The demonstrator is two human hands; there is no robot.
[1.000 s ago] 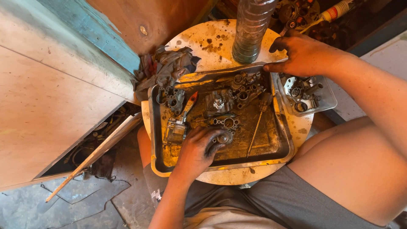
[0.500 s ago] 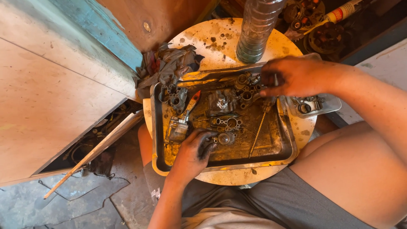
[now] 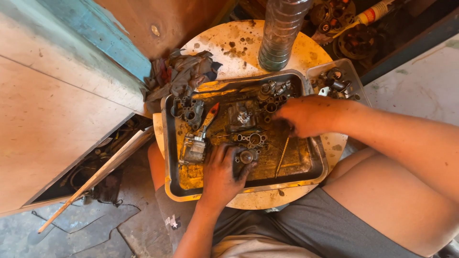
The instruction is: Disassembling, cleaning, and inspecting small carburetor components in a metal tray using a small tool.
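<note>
While the left hand (image 3: pixel 221 173) rests in the metal tray (image 3: pixel 169 157) on the round surface (image 3: pixel 224 43), its grip closes around a small round part (image 3: pixel 246 156). Right hand (image 3: pixel 306 114) reaches among parts at the tray's far right; its grip cannot be told.

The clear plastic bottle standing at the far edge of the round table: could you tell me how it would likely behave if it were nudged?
The clear plastic bottle stands tall on a narrow base, so a nudge near its top would probably tip it. Its ribbed, see-through wall suggests it is light and would flex under a squeeze. Once down, its round body would likely roll across the round table, possibly off its edge.
</note>
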